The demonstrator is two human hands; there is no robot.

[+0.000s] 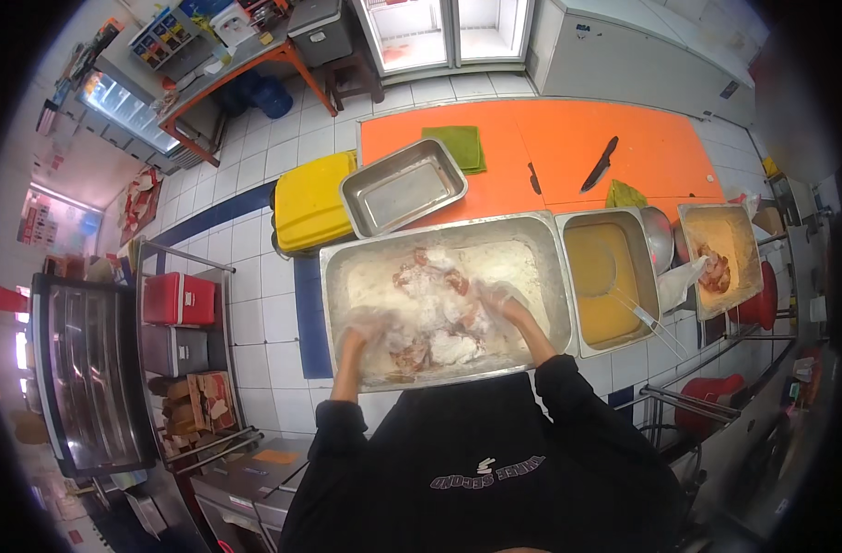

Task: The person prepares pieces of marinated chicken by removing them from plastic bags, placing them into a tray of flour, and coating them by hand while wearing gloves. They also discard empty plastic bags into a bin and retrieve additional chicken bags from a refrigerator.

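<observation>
A large metal tray [448, 231] in front of me holds white flour [493, 256] and several raw meat pieces, partly coated. My left hand [369, 325], in a clear plastic glove, is down in the flour at the tray's left side, close to a coated meat piece [408, 357]. On the right, my gloved right hand [500, 302] is beside the pile, near another floured piece [471, 314]. Both hands are blurred, and flour hides the fingers, so their grip is unclear. A very white, thickly floured piece [455, 348] lies between them near the front wall.
Right of the tray stands a metal pan [569, 276] of yellowish liquid with a wire strainer [594, 266]. Beyond it, another pan [751, 259] holds meat. An orange table [490, 190] bears a knife [603, 164], a green cloth [455, 145] and a shallow metal pan [404, 190].
</observation>
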